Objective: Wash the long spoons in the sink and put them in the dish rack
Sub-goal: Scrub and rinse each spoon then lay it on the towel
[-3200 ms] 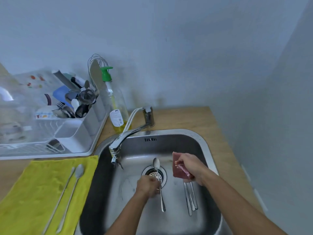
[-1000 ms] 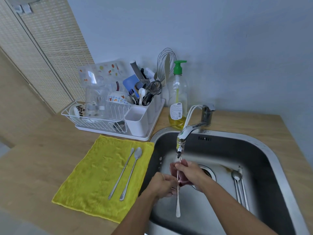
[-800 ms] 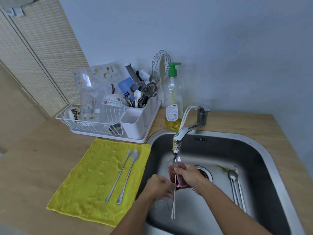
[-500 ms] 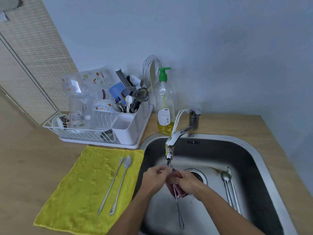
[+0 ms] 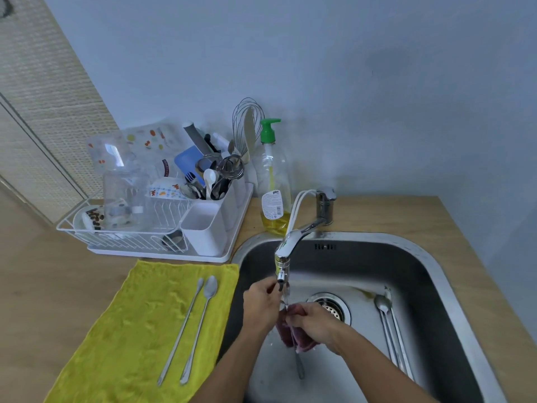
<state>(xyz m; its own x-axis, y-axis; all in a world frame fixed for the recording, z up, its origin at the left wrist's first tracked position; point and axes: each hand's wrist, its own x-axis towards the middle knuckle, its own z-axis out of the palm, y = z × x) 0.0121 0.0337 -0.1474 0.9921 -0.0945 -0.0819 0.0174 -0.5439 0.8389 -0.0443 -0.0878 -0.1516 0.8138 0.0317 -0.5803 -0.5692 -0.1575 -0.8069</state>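
Under the tap, over the steel sink, my left hand pinches the top of a long spoon whose handle hangs down below my hands. My right hand grips a dark red sponge wrapped around the spoon's middle. A thin stream of water runs onto it. Two long spoons lie side by side on the yellow towel. More long spoons lie on the sink floor at the right. The white dish rack stands behind the towel.
The rack's cutlery holder is crowded with utensils and a whisk. A dish soap bottle with a green pump stands between rack and tap. The drain lies just right of my hands. A wooden counter surrounds the sink.
The view has swung left from the sink to take in the rack and towel. The spoon went from lying over the drain to hanging under the tap, with the sponge now around it.
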